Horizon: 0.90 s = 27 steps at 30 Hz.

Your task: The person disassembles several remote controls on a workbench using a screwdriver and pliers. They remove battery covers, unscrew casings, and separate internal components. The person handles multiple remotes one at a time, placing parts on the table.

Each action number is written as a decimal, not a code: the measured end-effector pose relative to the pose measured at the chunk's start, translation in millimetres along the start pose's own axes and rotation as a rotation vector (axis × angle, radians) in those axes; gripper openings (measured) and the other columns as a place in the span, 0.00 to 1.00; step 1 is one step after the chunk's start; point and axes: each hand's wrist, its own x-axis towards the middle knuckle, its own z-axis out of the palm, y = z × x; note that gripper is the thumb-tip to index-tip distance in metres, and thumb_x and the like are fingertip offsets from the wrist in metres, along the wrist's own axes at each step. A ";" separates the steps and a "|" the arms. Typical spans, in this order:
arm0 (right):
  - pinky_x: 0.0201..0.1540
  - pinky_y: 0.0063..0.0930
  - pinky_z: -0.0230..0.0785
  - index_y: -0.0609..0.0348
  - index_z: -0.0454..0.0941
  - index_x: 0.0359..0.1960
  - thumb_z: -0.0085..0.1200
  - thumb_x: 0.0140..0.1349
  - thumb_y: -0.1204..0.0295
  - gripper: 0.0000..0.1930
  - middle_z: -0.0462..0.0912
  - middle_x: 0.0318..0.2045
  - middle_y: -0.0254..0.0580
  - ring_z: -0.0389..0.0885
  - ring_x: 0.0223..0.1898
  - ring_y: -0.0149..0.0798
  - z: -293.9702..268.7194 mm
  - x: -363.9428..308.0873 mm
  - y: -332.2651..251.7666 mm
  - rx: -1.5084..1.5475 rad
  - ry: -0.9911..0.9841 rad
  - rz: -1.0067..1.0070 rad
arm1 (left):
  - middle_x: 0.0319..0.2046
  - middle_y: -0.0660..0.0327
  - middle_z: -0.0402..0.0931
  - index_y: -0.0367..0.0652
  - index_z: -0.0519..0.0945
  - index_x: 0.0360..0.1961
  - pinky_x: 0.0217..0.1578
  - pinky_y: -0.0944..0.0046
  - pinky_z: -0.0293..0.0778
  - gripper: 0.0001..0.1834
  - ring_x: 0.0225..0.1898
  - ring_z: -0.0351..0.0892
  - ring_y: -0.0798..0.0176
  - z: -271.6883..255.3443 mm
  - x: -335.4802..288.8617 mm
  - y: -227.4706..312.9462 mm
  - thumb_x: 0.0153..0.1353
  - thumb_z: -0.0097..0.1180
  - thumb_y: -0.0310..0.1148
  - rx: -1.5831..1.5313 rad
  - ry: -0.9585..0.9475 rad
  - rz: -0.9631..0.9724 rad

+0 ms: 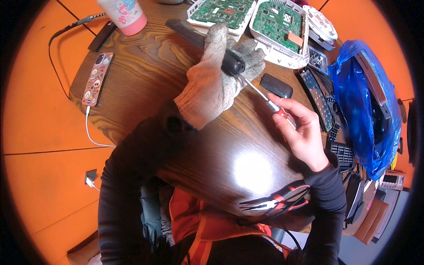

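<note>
The gloved left hand (216, 75) grips a black object (233, 63), partly hiding it, at ten o'clock from the right hand (304, 128), which pinches a screwdriver (273, 107) aimed there. Pliers (278, 202) lie near seven; a circuit board (274, 21), near twelve.

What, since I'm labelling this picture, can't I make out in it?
All in the head view:
- Screwdriver: tip, lost against the black piece; part of the handle, behind the right hand.
- Black piece: full shape, partly covered by the gloved left hand.
- Cup: top, cut off by the upper edge.
- Small parts, upper right: too small to tell apart.
- Blue bag: some contents, behind its folds.
</note>
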 end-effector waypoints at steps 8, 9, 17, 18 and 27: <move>0.44 0.21 0.70 0.59 0.77 0.52 0.55 0.57 0.80 0.19 0.82 0.40 0.42 0.79 0.38 0.28 -1.2 -2.5 0.7 -0.139 0.049 -0.053 | 0.43 0.50 0.75 0.40 0.67 0.55 0.47 0.44 0.74 0.22 0.44 0.77 0.50 -11.4 16.2 20.1 0.69 0.41 0.46 0.036 -0.031 0.116; 0.38 0.23 0.71 0.56 0.77 0.52 0.56 0.56 0.80 0.20 0.80 0.34 0.41 0.78 0.32 0.31 -0.9 -2.8 0.6 -0.406 0.059 -0.207 | 0.39 0.52 0.76 0.41 0.68 0.53 0.43 0.49 0.77 0.21 0.39 0.78 0.52 -13.1 17.2 19.8 0.68 0.45 0.45 0.055 -0.069 0.140; 0.20 0.27 0.67 0.48 0.79 0.51 0.60 0.50 0.81 0.24 0.71 0.25 0.36 0.71 0.19 0.33 -1.1 -5.3 1.5 -0.831 0.216 -0.592 | 0.32 0.53 0.77 0.41 0.72 0.46 0.36 0.50 0.80 0.22 0.32 0.79 0.53 -17.0 26.9 19.6 0.66 0.47 0.50 -0.184 -0.031 0.173; 0.20 0.26 0.67 0.49 0.79 0.51 0.61 0.49 0.81 0.24 0.71 0.25 0.36 0.71 0.19 0.33 -0.7 -5.2 1.9 -0.793 0.232 -0.592 | 0.33 0.52 0.77 0.40 0.72 0.45 0.36 0.50 0.80 0.22 0.33 0.79 0.52 -16.8 26.9 19.6 0.66 0.47 0.50 -0.182 -0.036 0.139; 0.22 0.25 0.68 0.53 0.80 0.50 0.60 0.50 0.80 0.22 0.72 0.24 0.37 0.72 0.19 0.32 0.4 -4.2 2.0 -0.726 0.192 -0.580 | 0.37 0.51 0.77 0.40 0.71 0.50 0.42 0.48 0.79 0.25 0.38 0.79 0.51 -17.1 21.3 14.6 0.67 0.43 0.52 -0.099 -0.024 0.006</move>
